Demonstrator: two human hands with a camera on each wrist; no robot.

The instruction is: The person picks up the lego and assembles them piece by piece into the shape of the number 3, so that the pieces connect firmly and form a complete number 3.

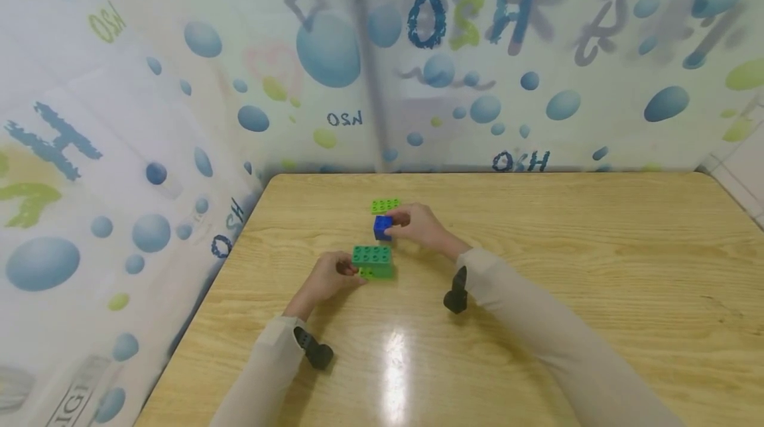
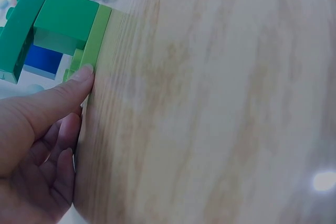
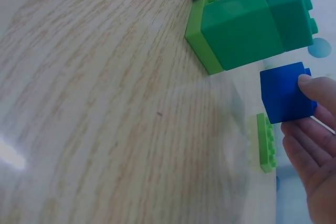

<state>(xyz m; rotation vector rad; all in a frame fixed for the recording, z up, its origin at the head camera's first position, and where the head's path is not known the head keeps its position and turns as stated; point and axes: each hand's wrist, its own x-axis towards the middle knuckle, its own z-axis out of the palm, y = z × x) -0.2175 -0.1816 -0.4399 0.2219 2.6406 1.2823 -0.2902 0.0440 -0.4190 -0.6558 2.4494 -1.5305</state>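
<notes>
Wooden table point(image 1: 537, 268): green block stack point(image 1: 373, 261), flat green plate point(image 1: 384, 205).

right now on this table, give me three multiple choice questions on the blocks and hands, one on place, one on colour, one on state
1. Where does the flat light green plate lie?
A. beyond the blue block
B. under the left hand
C. at the table's near edge

2. What colour is the block in the right hand?
A. red
B. blue
C. yellow

3. What is the left hand doing?
A. resting flat, apart from everything
B. lifting the blue block
C. touching the green stack

Answers: 1 A, the head view shows it farther back; 2 B, plainly blue; 3 C, its thumb presses the stack's lowest layer.
</notes>
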